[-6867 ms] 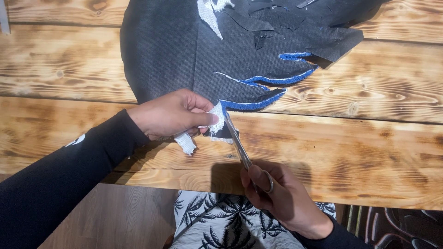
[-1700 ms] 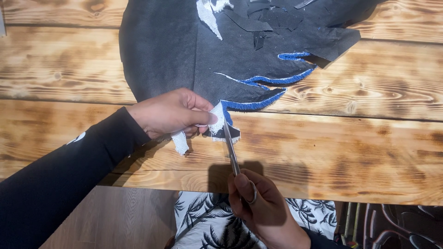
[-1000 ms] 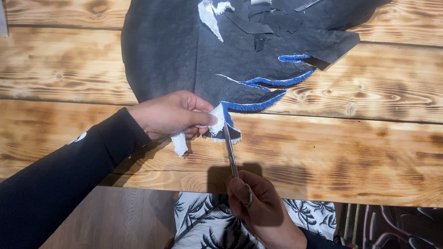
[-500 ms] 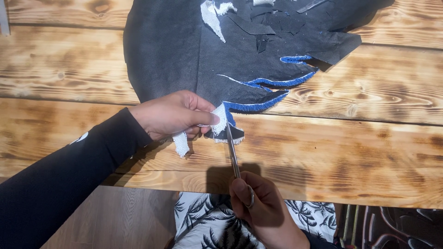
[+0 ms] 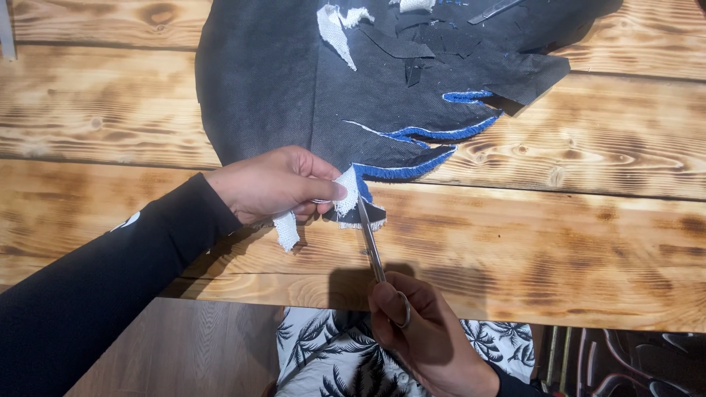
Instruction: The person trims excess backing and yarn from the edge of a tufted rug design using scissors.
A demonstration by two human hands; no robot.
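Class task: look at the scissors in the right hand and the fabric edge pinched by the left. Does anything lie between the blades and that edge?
Nothing visible does: the scissors already reach the fabric edge beside the left hand.

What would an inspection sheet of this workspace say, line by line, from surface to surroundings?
Surface: wooden table of scorched planks.
Job's things: dark fabric with blue-stitched edges; scissors with tips at its white fringe.
Clutter: fabric scraps and a white strip on the fabric.
Hands: left hand pinches the fringe; right hand grips the scissors by the handles.
Cables: nothing seen.
Surroundings: palm-print cloth below the table edge; wood floor.
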